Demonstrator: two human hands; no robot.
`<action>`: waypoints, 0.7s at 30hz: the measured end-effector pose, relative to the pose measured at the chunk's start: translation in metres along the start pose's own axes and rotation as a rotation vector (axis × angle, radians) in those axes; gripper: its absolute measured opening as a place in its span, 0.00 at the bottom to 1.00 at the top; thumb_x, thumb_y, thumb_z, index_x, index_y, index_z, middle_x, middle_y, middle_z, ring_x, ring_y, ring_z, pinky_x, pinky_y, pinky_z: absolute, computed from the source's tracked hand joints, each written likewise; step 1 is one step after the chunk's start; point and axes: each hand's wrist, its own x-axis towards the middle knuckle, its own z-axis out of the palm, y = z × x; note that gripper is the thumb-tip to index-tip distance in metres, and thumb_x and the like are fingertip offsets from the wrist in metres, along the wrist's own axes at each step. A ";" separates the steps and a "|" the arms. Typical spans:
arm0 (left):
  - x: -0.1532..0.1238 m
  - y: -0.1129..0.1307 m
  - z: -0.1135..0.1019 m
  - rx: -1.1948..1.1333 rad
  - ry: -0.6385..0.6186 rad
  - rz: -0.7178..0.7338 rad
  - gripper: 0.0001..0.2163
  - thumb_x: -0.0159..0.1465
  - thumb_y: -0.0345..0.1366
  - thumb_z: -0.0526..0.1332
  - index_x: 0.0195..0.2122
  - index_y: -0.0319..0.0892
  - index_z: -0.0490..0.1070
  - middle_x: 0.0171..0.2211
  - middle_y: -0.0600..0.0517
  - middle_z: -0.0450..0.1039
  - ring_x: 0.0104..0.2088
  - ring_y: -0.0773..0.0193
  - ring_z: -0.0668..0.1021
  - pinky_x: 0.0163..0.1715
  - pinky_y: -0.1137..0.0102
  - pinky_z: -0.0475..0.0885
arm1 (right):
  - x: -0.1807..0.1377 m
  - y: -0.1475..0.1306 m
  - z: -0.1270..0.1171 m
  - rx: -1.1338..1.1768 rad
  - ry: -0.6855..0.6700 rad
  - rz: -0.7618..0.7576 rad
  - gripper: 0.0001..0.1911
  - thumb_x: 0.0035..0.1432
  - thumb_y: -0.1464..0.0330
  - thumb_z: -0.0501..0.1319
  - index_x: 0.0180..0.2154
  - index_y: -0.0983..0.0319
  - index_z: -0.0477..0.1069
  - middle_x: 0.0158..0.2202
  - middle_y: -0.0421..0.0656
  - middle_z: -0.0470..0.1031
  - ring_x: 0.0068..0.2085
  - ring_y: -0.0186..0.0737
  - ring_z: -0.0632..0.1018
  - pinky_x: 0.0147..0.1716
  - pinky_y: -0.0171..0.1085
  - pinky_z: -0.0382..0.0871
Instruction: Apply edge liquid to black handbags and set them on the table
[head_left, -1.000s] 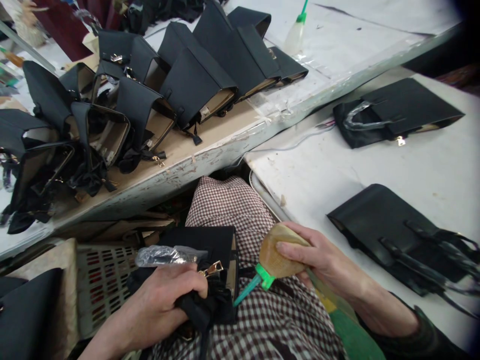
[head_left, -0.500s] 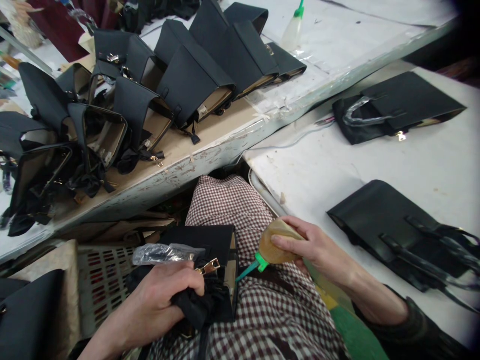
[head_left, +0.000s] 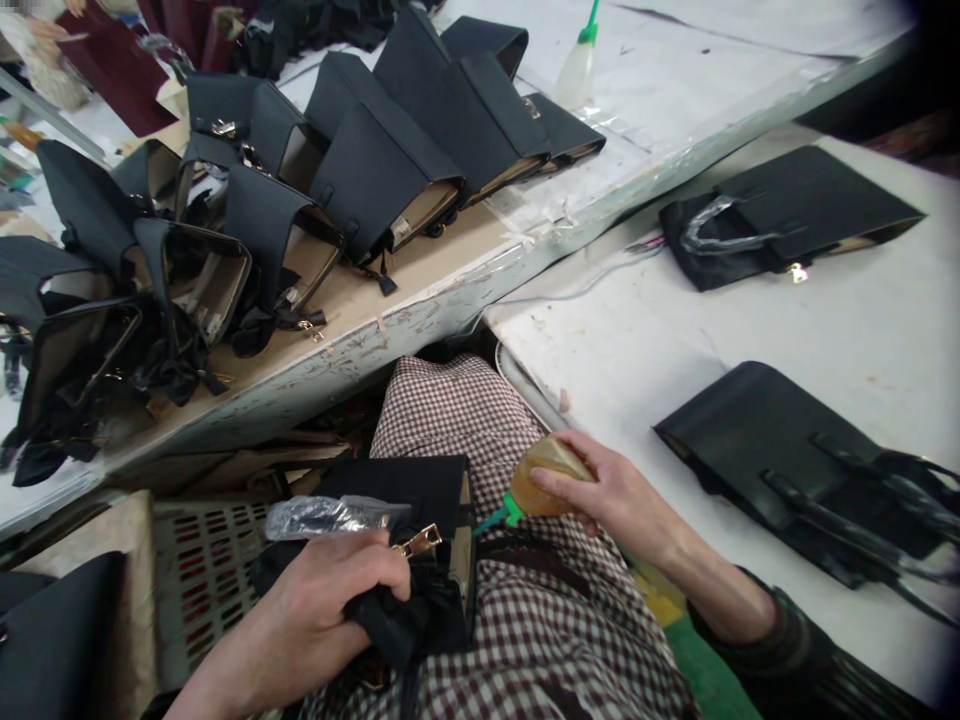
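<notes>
On my lap lies a black handbag (head_left: 427, 480) with a gold clasp (head_left: 421, 541) and a plastic-wrapped handle (head_left: 330, 517). My left hand (head_left: 322, 590) is closed on the bag's bunched black part, beside the clasp. In my right hand (head_left: 592, 490) is a squeeze bottle (head_left: 551, 475) of amber liquid, its green nozzle (head_left: 495, 518) pointing left and down. The nozzle tip meets the bag's right edge, where a beige lining shows; whether it touches I cannot tell. A brown-and-white checked apron (head_left: 457, 410) covers my lap.
Several black handbags (head_left: 390, 170) crowd the long table at left, near another green-tipped bottle (head_left: 577, 70). Two more black bags (head_left: 765, 450) lie on the right-hand table (head_left: 600, 350). A plastic crate (head_left: 210, 570) stands left of my lap. Another person's hand (head_left: 41, 35) shows at far left.
My right hand and the bottle have shifted slightly up and left, and the nozzle tip is higher along the bag's edge. My left hand keeps its grip on the bag.
</notes>
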 end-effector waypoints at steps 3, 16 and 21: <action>0.000 -0.001 0.000 -0.014 -0.007 -0.008 0.14 0.67 0.17 0.55 0.39 0.47 0.65 0.33 0.58 0.72 0.34 0.68 0.73 0.36 0.73 0.63 | 0.001 -0.001 0.001 0.002 -0.008 -0.002 0.29 0.58 0.47 0.66 0.50 0.61 0.71 0.40 0.48 0.78 0.27 0.42 0.74 0.17 0.37 0.69; 0.000 -0.002 0.000 -0.044 -0.028 -0.008 0.14 0.66 0.17 0.55 0.39 0.47 0.65 0.34 0.58 0.71 0.35 0.68 0.72 0.36 0.73 0.63 | -0.027 -0.014 -0.010 0.390 -0.256 0.046 0.21 0.60 0.50 0.73 0.43 0.60 0.77 0.28 0.39 0.73 0.21 0.31 0.68 0.14 0.28 0.65; 0.000 -0.004 -0.001 -0.034 -0.024 -0.023 0.15 0.66 0.16 0.56 0.40 0.47 0.65 0.34 0.58 0.71 0.35 0.68 0.73 0.37 0.73 0.63 | -0.025 -0.004 -0.007 0.478 -0.195 0.041 0.21 0.60 0.52 0.73 0.44 0.61 0.76 0.29 0.38 0.73 0.20 0.29 0.68 0.13 0.26 0.64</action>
